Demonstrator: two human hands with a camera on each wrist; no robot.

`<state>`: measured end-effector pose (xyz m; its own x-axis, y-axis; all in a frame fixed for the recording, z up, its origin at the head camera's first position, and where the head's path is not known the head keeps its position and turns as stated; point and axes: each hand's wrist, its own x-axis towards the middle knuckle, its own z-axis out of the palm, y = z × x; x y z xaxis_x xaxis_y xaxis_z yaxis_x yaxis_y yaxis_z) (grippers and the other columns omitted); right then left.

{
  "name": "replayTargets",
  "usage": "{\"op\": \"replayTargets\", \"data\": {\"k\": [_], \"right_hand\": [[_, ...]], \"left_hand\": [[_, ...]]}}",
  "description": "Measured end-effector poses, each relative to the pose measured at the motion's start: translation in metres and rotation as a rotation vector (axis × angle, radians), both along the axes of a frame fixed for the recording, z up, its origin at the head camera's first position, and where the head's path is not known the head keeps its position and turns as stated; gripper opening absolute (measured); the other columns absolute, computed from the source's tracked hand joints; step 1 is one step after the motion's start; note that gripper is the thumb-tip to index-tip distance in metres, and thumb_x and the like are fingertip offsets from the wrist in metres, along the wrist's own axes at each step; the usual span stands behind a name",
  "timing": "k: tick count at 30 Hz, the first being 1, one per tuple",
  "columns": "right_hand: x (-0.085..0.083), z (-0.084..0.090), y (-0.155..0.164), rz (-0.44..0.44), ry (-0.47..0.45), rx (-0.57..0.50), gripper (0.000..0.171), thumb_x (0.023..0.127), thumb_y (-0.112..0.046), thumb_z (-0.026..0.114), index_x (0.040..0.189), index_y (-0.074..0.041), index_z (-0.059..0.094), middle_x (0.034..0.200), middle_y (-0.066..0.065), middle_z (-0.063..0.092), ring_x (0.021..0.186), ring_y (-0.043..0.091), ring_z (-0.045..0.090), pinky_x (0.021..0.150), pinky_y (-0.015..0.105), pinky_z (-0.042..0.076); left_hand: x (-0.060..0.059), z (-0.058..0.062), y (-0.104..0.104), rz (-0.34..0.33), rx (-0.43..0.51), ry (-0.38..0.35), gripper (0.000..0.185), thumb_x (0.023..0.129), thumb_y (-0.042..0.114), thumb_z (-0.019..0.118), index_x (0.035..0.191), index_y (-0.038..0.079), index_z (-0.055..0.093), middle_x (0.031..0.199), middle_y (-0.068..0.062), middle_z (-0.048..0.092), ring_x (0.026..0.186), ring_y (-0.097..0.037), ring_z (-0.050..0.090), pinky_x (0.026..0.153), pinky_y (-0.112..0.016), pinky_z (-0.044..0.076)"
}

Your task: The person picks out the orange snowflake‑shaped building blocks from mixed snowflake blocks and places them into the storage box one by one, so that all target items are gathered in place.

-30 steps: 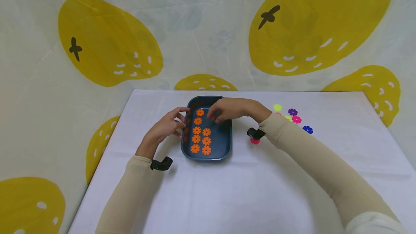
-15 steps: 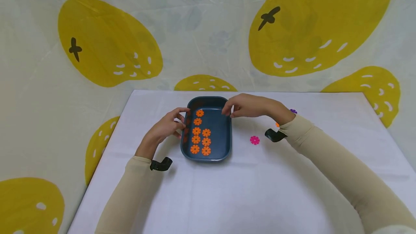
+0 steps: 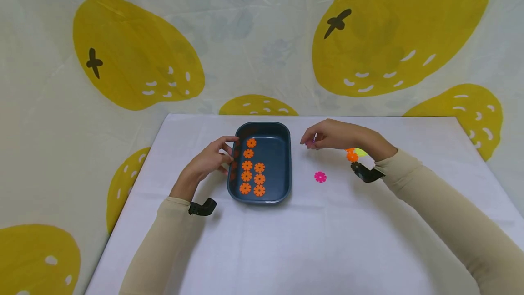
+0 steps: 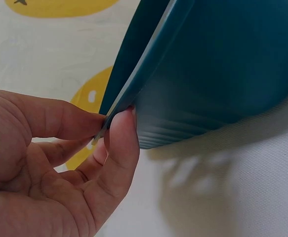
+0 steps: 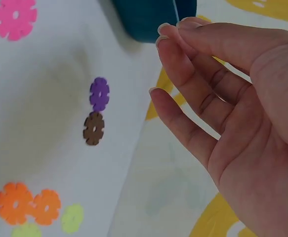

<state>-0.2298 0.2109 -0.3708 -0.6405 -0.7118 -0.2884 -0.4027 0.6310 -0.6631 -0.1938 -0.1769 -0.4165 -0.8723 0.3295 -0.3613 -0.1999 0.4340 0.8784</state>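
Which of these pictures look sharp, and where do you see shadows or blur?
Head view: evenly lit and sharp, with soft shadows beside the blue tray and under the sleeves. Left wrist view: the tray looms large, casting a grey shadow on the white cloth. Right wrist view: the right hand is slightly soft.

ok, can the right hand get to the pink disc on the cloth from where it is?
Probably yes. The right hand hovers empty just above the pink disc, which lies alone on bare cloth right of the blue tray; nothing blocks it.

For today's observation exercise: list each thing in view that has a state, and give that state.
Dark blue rectangular plastic tray: upright, holding eight orange flower discs.
Orange flower-shaped discs: flat in two columns.
Left hand: pinches tray rim.
Right hand: relaxed, empty.
Pink flower-shaped disc: flat on table.
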Motion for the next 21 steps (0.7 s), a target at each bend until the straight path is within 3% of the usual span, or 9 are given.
{"op": "replayTargets", "data": {"k": [7,15,21], "right_hand": [[0.004,-0.008,0.019,-0.018,-0.004,0.027,0.03,0.097,-0.015,0.068,0.127,-0.016,0.07,0.121,0.006,0.07,0.106,0.021,0.064,0.091,0.034,0.057],[0.009,-0.017,0.038,-0.044,-0.048,0.05,0.032,0.099,-0.011,0.065,0.13,-0.01,0.068,0.111,0.009,0.069,0.102,0.022,0.062,0.087,0.028,0.056],[0.014,-0.022,0.05,-0.057,-0.068,0.074,0.031,0.099,-0.012,0.065,0.13,-0.008,0.067,0.11,0.008,0.069,0.099,0.022,0.061,0.086,0.035,0.057]], "left_hand": [[0.0,0.001,0.0,0.003,0.001,-0.008,0.066,0.092,-0.007,0.053,0.154,0.01,0.038,0.114,-0.017,0.043,0.093,-0.03,0.053,0.061,-0.038,0.059],[0.001,0.003,0.001,0.007,-0.001,-0.011,0.065,0.092,-0.006,0.053,0.153,0.01,0.039,0.114,-0.017,0.042,0.093,-0.031,0.053,0.061,-0.037,0.059],[0.0,0.002,0.0,0.006,0.001,-0.012,0.065,0.092,-0.006,0.053,0.153,0.011,0.039,0.114,-0.017,0.043,0.093,-0.03,0.053,0.061,-0.037,0.059]]}}
